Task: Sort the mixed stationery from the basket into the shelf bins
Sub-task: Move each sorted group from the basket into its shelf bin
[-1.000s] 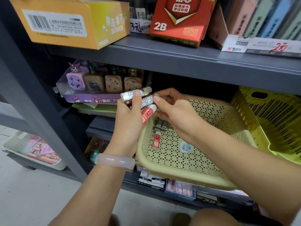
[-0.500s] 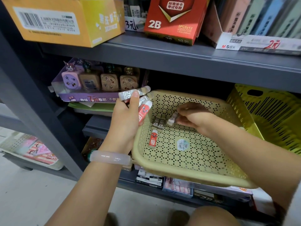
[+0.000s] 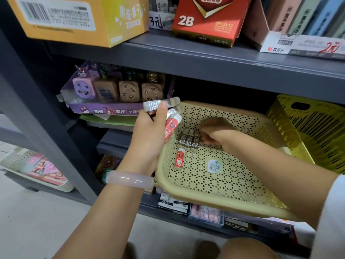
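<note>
My left hand (image 3: 149, 135) grips a bundle of erasers at the left rim of the beige perforated basket (image 3: 205, 195). The bundle includes a grey 2B eraser (image 3: 152, 105) on top and a red eraser (image 3: 171, 126) below. Three grey 2B erasers (image 3: 188, 142) lie side by side on the basket floor, with a lone red eraser (image 3: 179, 158) in front of them. My right hand (image 3: 214, 131) is down inside the basket, blurred. Its curled fingertips pinch the right-most of the three 2B erasers.
A yellow-green basket (image 3: 317, 131) stands to the right. A purple display tray of sharpeners (image 3: 112, 94) sits behind my left hand. The grey upper shelf (image 3: 205, 58) carries a red 2B box (image 3: 207, 19) and a yellow carton (image 3: 78, 17). Boxes lie under the basket.
My right hand took a grey 2B eraser from the bundle, carried it down into the basket and set it beside the two lying there. My left hand stayed put.
</note>
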Demonstrator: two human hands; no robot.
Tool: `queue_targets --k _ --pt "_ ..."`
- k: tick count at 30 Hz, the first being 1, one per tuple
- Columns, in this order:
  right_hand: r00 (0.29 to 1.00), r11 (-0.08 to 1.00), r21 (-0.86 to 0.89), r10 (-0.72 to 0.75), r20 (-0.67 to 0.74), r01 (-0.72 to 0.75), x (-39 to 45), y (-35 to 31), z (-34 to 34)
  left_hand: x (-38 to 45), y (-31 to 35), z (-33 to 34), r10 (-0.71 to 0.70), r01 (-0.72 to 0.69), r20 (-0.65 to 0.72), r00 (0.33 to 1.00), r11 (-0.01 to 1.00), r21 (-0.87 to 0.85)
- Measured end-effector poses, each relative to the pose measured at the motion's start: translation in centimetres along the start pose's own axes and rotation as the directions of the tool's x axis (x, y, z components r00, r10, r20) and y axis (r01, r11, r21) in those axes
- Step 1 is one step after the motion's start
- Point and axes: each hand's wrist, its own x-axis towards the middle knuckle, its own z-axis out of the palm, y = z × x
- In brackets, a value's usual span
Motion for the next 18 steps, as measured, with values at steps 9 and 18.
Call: queue_targets --k 9,18 --pt "0.764 0.742 0.453 -0.62 0.181 0.495 -4.3 -2.7 0.3 -0.7 0.3 0.4 0.077 -0.075 -0.007 0.997 0.985 0.158" --pt "0.758 0.699 0.462 -0.647 0.081 0.547 -5.1 -2.5 0.9 -1.3 0.5 1.0 0.066 -0.065 -0.058 0.996 0.998 0.025"
